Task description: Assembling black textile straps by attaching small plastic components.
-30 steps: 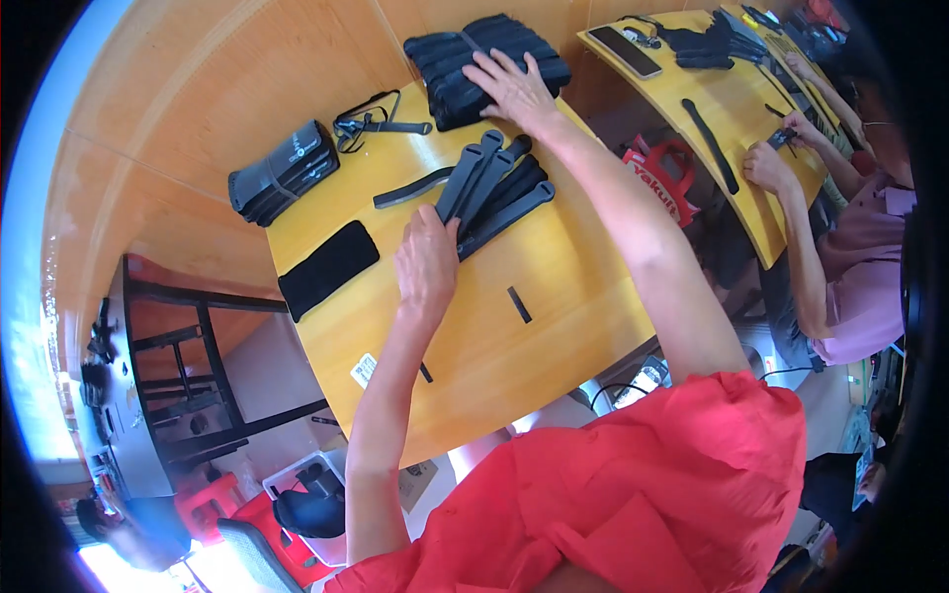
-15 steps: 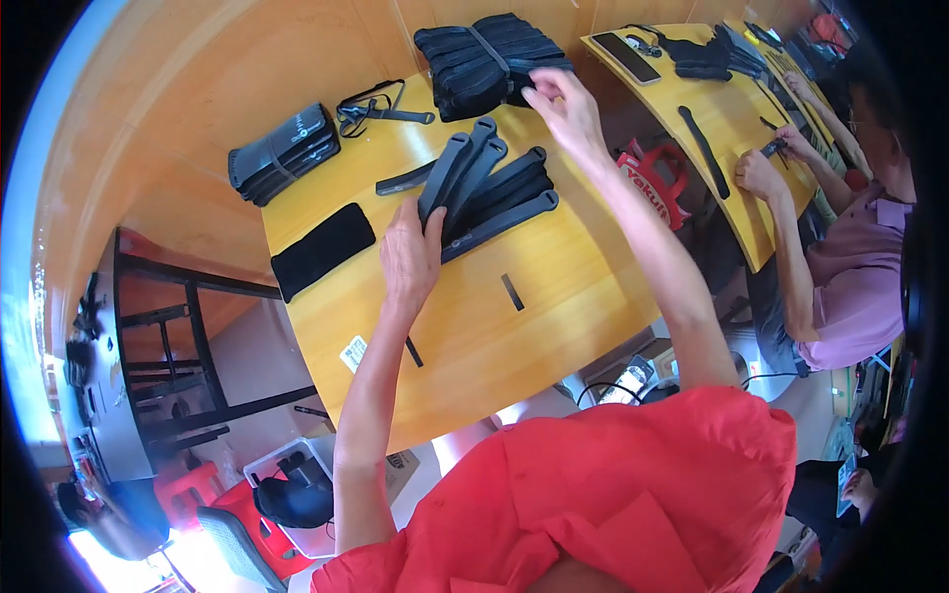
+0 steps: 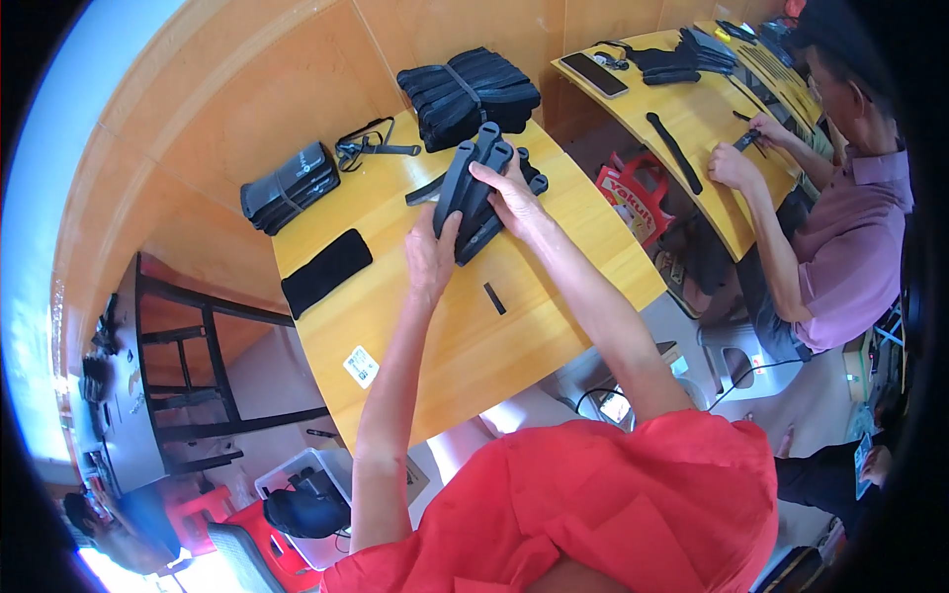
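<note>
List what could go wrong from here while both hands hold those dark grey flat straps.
The dark grey flat straps with slotted ends fan unevenly between the left hand and right hand, so some might slip out if a grip loosens.
In view they overlap other flat dark straps on the yellow wooden table, so the two lots could get mixed.
The short thin black strip lies loose nearby and might get knocked aside.
</note>
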Motion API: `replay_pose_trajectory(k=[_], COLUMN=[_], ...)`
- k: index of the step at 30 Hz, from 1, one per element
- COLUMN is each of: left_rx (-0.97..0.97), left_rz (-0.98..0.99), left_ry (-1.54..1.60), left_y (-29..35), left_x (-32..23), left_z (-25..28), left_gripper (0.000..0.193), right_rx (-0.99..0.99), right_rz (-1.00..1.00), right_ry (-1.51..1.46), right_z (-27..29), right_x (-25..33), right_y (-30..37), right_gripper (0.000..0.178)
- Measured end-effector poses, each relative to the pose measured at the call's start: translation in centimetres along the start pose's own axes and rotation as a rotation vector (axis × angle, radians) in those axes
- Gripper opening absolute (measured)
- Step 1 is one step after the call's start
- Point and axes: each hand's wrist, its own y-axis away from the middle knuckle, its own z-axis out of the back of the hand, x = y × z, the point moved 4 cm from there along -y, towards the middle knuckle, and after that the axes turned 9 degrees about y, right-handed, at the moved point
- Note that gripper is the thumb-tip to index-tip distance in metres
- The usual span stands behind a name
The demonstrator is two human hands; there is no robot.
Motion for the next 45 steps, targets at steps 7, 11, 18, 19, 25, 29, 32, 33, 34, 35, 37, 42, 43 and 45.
replay_pose_trajectory(k=[7,11,18,19,25,29,32,33,34,35,37,42,43,45], left_rx=[-0.020,-0.011,0.031,0.031,0.088,0.093,0.263,0.264,0.265,0.260,0.128,0.162,0.159,0.162], left_rz=[-0.024,0.004,0.069,0.068,-0.080,-0.072,0.173,0.154,0.135,0.142,-0.102,-0.097,-0.128,-0.183], left_ry=[-0.040,0.058,-0.013,-0.014,-0.060,0.106,0.283,0.227,0.170,0.169,0.032,-0.132,-0.157,-0.246], left_y=[-0.2,-0.7,-1.5,-1.7,-5.3,-8.5,-9.2,-9.6,-9.8,-9.7,-9.7,-8.8,-8.3,-7.9], left_x=[0.6,0.3,1.5,1.6,-0.4,-0.9,-0.7,-0.4,0.0,0.5,-0.2,-2.3,-2.8,-3.5], left_z=[-1.4,-2.3,-4.4,-4.4,-5.2,-6.2,-7.4,-7.6,-7.6,-7.7,-7.4,-8.7,-9.0,-9.2], left_gripper=[0.029,0.029,0.030,0.030,0.037,0.039,0.037,0.040,0.044,0.044,0.041,0.036,0.034,0.031], right_rx=[-0.046,-0.152,-0.367,-0.371,-0.343,-0.290,-0.286,-0.272,-0.259,-0.255,-0.045,-0.189,-0.261,-0.268], right_rz=[0.085,0.066,0.180,0.177,0.219,0.286,0.294,0.278,0.261,0.253,0.105,-0.064,-0.149,-0.147], right_ry=[-0.095,-0.175,-0.103,-0.084,-0.076,-0.062,-0.049,-0.030,-0.011,-0.011,0.013,-0.004,0.032,0.101], right_z=[0.2,1.7,2.8,2.9,3.0,1.7,2.4,2.5,2.7,3.4,3.4,4.5,5.2,5.6], right_x=[-0.5,-0.5,-0.7,-0.6,-0.1,-0.4,-0.4,-0.4,-0.4,-0.2,1.1,2.8,2.5,2.3], right_y=[-0.2,-0.1,-0.2,-0.1,0.4,0.1,-0.1,-0.3,-0.5,-0.5,-0.4,-1.6,-2.0,-2.2], right_gripper=[0.063,0.064,0.074,0.075,0.072,0.068,0.067,0.069,0.071,0.071,0.069,0.057,0.053,0.046])
